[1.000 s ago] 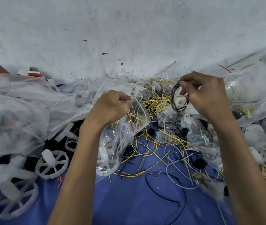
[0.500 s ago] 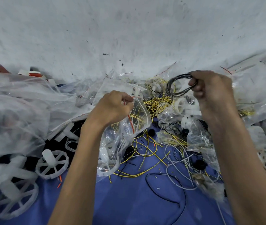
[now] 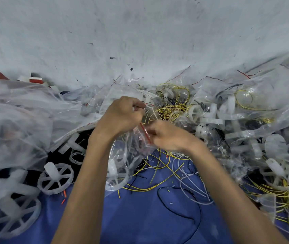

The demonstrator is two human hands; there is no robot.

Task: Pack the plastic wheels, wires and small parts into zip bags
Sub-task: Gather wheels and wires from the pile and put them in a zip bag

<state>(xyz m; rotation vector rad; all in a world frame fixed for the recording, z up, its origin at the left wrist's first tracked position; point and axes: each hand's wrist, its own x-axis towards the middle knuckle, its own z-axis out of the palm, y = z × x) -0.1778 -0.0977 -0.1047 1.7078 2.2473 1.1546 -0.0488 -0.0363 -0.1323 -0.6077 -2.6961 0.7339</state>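
Loose wheels (image 3: 55,178): on the blue cloth (image 3: 140,224) at your far left, well apart from the bag. No risk unless your forearm sweeps them.
Left hand (image 3: 122,115): fingers curled, pinching one lip of the bag mouth. If this pinch slackens, the mouth probably folds and the contents tip out.
Zip bag (image 3: 120,166): hangs between your hands, mouth up, a wheel and wire inside, its bottom down among loose strands.
Red zip strip (image 3: 145,132): likely failure point. A wire end lying across it would leave the seal gapped.
Right hand (image 3: 168,136): blurred, fingers curled at the strip. Gripping it or feeding something in, cannot tell.
Yellow wires (image 3: 172,107): tangle just behind the mouth. A loop may snag and drag along.
Filled bags (image 3: 246,95): heaped at right, slick-looking, and may slide onto the loose parts.
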